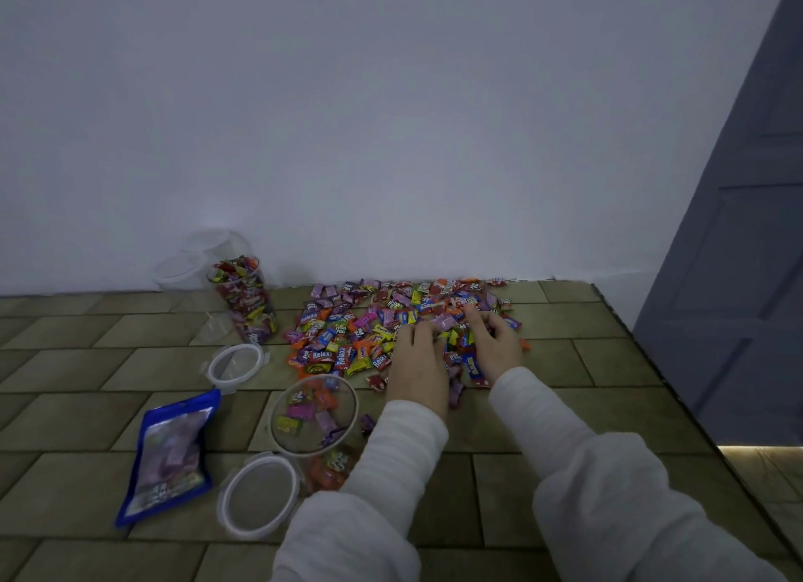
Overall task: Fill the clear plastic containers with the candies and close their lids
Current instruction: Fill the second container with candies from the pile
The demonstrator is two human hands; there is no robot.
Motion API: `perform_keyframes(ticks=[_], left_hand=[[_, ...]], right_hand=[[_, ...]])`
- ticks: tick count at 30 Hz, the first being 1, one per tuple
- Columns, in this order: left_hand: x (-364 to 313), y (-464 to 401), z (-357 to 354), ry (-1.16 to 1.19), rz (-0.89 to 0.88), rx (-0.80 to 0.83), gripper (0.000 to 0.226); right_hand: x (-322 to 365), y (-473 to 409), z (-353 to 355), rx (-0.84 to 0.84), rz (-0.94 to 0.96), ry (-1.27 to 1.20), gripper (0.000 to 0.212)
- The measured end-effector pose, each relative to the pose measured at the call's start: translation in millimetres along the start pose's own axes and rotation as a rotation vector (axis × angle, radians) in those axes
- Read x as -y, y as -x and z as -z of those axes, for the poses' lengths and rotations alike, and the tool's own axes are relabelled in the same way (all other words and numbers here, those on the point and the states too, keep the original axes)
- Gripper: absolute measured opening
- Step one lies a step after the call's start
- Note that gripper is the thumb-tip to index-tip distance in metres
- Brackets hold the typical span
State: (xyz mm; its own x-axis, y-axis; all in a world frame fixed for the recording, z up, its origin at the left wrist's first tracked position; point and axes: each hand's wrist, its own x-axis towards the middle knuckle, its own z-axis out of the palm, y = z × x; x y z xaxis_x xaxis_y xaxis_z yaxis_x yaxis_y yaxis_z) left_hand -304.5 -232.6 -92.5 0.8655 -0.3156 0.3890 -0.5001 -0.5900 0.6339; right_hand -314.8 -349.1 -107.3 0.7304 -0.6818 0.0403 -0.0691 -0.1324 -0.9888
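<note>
While the tiled surface (521, 486) fills the lower half of the frame, the spread of candies (347, 333) lies at its centre, running back to the wall. Both hands rest on the right part of that pile: the left hand (417, 364) lies palm down with fingers curled into the wrappers, the right hand (495, 342) likewise bent over them (whether either has truly closed on a candy I cannot tell). Lower left of centre stands an open container (313, 414), only partly filled, with two loose lids (258, 496) (236, 363) beside it and a blue pouch (169, 455) further left. A tall container (243, 299), nearly full, stands at the left by the wall, with empty ones behind it. The risk, I judge, is the left sleeve: it passes just beside the open container and could tip it when a handful is carried across, and slick wrappers may slip from a loose scoop.
</note>
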Motion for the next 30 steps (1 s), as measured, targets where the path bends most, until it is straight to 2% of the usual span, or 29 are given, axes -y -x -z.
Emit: perform_keyframes(ticks=[2, 8, 12, 14, 17, 19, 23, 30], left_hand=[[-10.9, -1.9, 9.9, 0.048, -0.049, -0.057, 0.023], [-32.1, -10.1, 54.9, 0.200, -0.129, -0.233, 0.016], [-26.2, -13.8, 91.7, 0.298, -0.165, -0.343, 0.013], [-16.4, -12.3, 108.8, 0.365, -0.164, -0.352, 0.011], [3.2, -7.2, 129.3, 0.494, -0.111, -0.347, 0.009], [17.8, -4.0, 139.7, 0.574, -0.073, -0.357, 0.008], [40.2, 3.6, 154.3, 0.661, -0.035, -0.367, 0.009], [60.5, 10.2, 153.1, 0.895, 0.091, -0.259, 0.009]], right_hand=[[7.3, 0.9, -1.8, -0.014, -0.014, -0.068, 0.027], [38.6, 11.6, -12.3, -0.045, -0.110, -0.275, 0.053], [63.3, 24.1, -23.6, -0.016, -0.221, -0.419, 0.103], [71.2, 29.3, -31.8, 0.021, -0.273, -0.507, 0.103], [82.7, 41.5, -47.1, 0.091, -0.297, -0.607, 0.089], [87.1, 50.3, -60.0, 0.125, -0.305, -0.636, 0.089], [97.4, 69.7, -83.4, 0.157, -0.312, -0.666, 0.075], [98.3, 91.3, -110.7, 0.099, -0.342, -0.671, 0.112]])
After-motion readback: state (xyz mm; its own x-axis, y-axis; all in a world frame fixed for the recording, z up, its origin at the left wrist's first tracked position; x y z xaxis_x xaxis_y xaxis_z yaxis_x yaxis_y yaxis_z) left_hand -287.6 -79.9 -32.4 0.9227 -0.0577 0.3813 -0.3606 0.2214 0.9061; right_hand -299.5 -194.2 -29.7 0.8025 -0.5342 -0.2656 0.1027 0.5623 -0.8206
